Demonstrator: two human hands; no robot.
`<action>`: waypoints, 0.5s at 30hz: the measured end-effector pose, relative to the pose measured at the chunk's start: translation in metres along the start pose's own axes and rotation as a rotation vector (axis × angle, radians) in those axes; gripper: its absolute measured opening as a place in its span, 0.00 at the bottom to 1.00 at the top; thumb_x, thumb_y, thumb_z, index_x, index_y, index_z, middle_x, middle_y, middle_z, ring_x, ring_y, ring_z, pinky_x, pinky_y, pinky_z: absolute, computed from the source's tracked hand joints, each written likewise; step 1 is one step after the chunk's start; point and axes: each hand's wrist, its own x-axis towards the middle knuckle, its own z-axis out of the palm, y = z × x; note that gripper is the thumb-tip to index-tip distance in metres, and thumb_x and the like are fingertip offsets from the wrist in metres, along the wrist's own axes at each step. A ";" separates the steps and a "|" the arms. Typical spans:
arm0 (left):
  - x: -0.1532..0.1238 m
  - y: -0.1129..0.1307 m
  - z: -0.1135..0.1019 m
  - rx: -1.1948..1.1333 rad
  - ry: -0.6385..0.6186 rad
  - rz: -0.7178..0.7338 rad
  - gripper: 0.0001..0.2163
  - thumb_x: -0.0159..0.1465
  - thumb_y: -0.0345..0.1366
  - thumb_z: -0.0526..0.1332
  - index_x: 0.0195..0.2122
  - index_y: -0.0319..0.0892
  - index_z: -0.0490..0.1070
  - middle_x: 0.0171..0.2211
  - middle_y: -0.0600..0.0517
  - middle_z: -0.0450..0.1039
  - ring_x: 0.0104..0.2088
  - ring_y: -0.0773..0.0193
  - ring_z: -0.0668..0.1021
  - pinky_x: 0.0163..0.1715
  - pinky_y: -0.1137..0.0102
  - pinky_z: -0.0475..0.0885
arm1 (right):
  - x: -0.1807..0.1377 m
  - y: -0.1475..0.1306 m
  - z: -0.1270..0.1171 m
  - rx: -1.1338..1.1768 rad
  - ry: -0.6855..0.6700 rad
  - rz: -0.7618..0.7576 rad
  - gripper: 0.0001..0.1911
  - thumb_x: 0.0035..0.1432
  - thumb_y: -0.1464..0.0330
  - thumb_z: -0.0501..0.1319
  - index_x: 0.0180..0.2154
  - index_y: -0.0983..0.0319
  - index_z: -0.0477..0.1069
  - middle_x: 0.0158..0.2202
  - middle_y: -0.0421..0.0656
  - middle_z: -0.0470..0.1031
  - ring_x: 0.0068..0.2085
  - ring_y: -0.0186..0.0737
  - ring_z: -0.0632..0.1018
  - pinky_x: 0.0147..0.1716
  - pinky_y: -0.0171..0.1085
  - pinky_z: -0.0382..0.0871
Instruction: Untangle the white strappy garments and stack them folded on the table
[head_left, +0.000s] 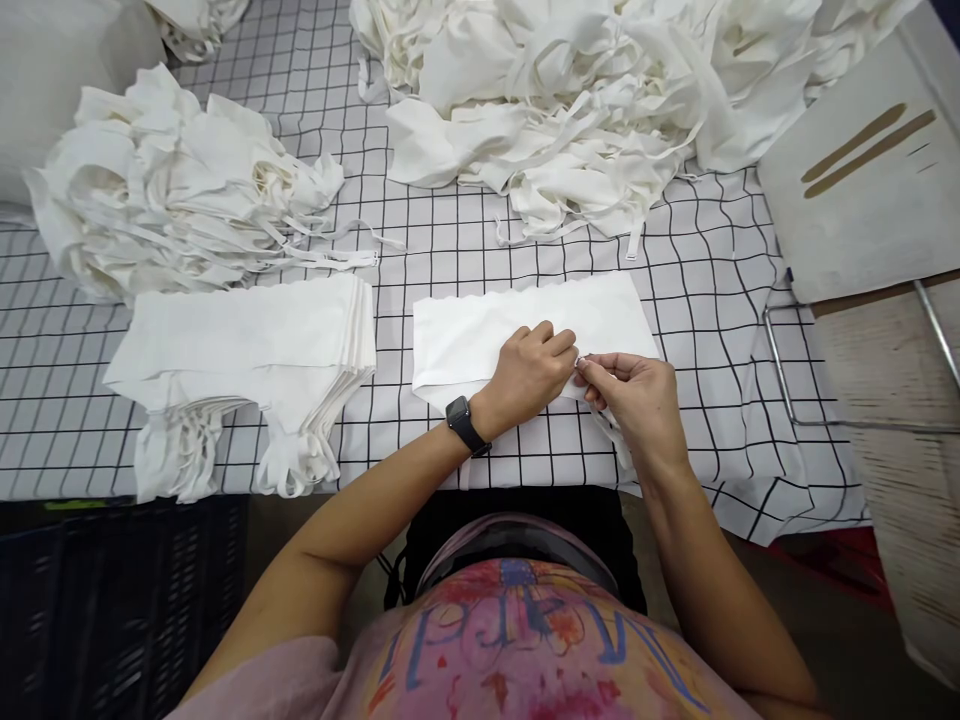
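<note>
A white bra top [480, 335] is spread on the checked cloth in front of me, its wide band away from me. My left hand [534, 365], with a dark watch on the wrist, is closed over the garment's near edge, fingers curled. Against it, my right hand [626, 385] pinches the same edge between thumb and fingertips. The exact bit between the fingertips is too small to make out. White straps hang below the right hand, partly hidden. To the left lies a neat stack of similar white bra tops [247, 335], straps towards me.
A loose heap of white garments [172, 190] lies behind the stack, and a larger heap [570, 110] fills the far side. At right stands a worn whitish board [862, 180] with a metal wire frame [784, 370]. A dark crate [127, 600] is below the table at left.
</note>
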 end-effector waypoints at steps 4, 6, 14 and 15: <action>-0.001 0.001 0.002 0.034 0.023 0.024 0.14 0.72 0.25 0.53 0.30 0.40 0.73 0.32 0.49 0.75 0.35 0.60 0.72 0.30 0.63 0.60 | 0.001 -0.003 0.000 0.016 -0.001 0.026 0.11 0.52 0.64 0.72 0.29 0.66 0.81 0.26 0.45 0.80 0.22 0.31 0.74 0.19 0.30 0.66; -0.002 0.000 0.003 0.039 0.032 0.034 0.15 0.72 0.24 0.52 0.30 0.40 0.72 0.32 0.49 0.75 0.35 0.60 0.72 0.30 0.64 0.59 | 0.000 -0.005 0.001 0.044 -0.005 0.051 0.10 0.51 0.65 0.72 0.28 0.66 0.81 0.25 0.45 0.79 0.22 0.31 0.73 0.19 0.30 0.66; -0.003 0.001 0.005 0.040 0.021 0.045 0.15 0.71 0.21 0.51 0.31 0.41 0.72 0.31 0.50 0.73 0.34 0.61 0.71 0.29 0.64 0.57 | 0.000 -0.007 0.001 0.108 0.035 0.079 0.07 0.49 0.68 0.70 0.23 0.65 0.79 0.22 0.44 0.77 0.20 0.29 0.71 0.19 0.30 0.66; -0.004 0.001 0.005 0.037 0.018 0.045 0.15 0.71 0.21 0.51 0.31 0.41 0.72 0.31 0.50 0.73 0.34 0.61 0.71 0.29 0.64 0.56 | 0.001 -0.007 0.001 0.105 0.036 0.079 0.07 0.48 0.68 0.69 0.22 0.65 0.79 0.22 0.44 0.77 0.20 0.29 0.71 0.18 0.30 0.66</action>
